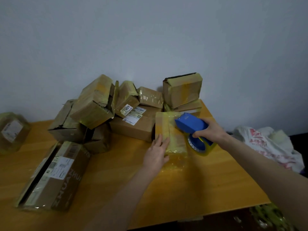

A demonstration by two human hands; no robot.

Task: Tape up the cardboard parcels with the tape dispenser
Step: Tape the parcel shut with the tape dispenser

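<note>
Your left hand (pixel 155 153) lies flat on the near-left part of the small parcel (pixel 168 129), fingers straight and close together. The parcel sits on the table (pixel 191 189), just front-right of the pile of boxes (pixel 133 125). Your right hand (pixel 210 130) is curled round the blue tape dispenser (pixel 190 123), w/ its head over the parcel's right edge; can't tell if it touches. The tape roll (pixel 202 147) is partly hidden by your fingers. The parcel's near end blurs into glossy tape.

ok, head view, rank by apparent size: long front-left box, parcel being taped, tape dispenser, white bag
1. long box, though nearer the camera
2. white bag
3. parcel
4. tape dispenser
</note>
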